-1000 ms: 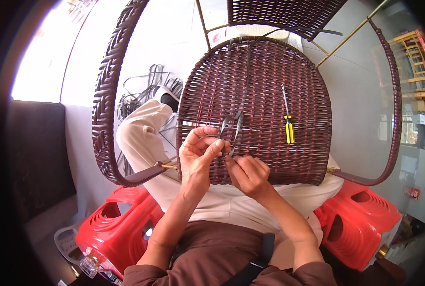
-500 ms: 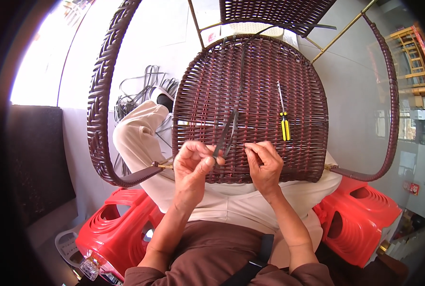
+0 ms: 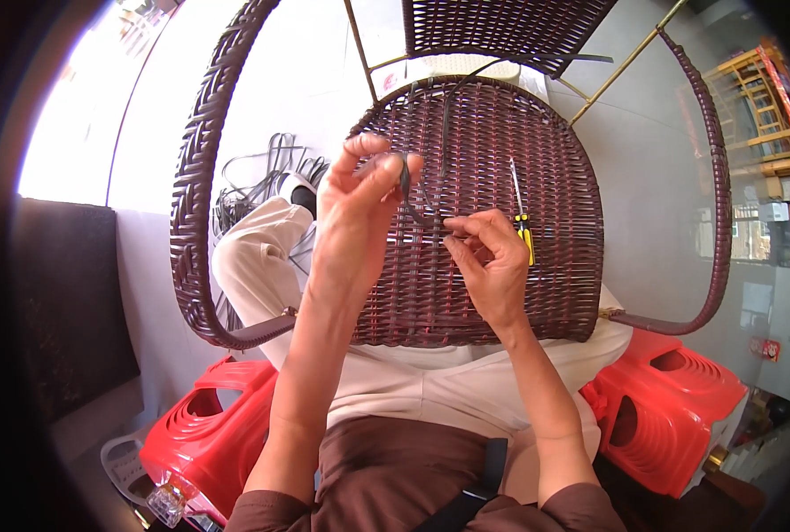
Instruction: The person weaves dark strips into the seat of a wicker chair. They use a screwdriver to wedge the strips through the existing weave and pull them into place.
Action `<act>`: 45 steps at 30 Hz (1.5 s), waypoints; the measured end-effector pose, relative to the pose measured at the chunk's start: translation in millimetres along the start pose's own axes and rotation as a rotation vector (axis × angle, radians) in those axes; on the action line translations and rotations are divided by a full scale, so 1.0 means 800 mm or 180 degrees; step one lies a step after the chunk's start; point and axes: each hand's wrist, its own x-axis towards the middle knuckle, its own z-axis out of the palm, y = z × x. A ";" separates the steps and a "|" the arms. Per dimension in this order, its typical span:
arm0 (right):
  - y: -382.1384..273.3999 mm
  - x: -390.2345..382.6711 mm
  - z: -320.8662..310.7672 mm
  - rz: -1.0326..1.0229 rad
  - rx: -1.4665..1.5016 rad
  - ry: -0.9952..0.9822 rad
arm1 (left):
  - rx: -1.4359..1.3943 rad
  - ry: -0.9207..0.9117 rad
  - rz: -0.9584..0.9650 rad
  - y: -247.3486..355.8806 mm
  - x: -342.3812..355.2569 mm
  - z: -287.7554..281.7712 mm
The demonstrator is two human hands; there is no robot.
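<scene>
Mid-frame: left hand [image 3: 352, 197] pinches strip [image 3: 406, 190]; right hand [image 3: 494, 264] half-curled, hold unclear. Strip may kink if pulled twisted.

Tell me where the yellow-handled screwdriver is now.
In the head view, the screwdriver lies on the right half of the woven seat, close beside the right hand.

The person wears a brown short-sleeved shirt [image 3: 395, 452], cream trousers [image 3: 386, 381], and a black strap [image 3: 491, 474] with slider.
</scene>
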 end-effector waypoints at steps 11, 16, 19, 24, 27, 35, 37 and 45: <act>0.030 0.058 -0.006 0.0300 0.0396 -0.0459 | 0.0522 0.0055 -0.0757 0.019 0.056 0.026; 0.036 0.067 -0.006 0.0450 0.0026 -0.0888 | 0.0790 0.0087 -0.0902 0.013 0.076 0.035; 0.042 0.073 -0.004 0.0475 0.0172 -0.1146 | 0.0809 -0.0048 -0.1018 0.013 0.082 0.034; 0.036 0.073 -0.005 0.0710 0.0373 -0.1141 | 0.0863 0.0056 -0.1047 0.014 0.087 0.035; 0.036 0.065 -0.006 0.0787 0.0677 -0.1077 | 0.0848 0.0002 -0.1019 0.011 0.090 0.029; 0.027 0.049 -0.005 0.0848 0.1719 -0.0881 | 0.0868 -0.0446 -0.0960 0.006 0.072 0.020; 0.018 0.045 -0.003 0.0865 0.1918 -0.0849 | 0.0850 -0.0464 -0.0899 0.009 0.056 0.022; -0.015 -0.029 -0.011 0.0002 0.0441 -0.0604 | 0.0652 -0.0052 -0.1051 0.008 -0.075 0.007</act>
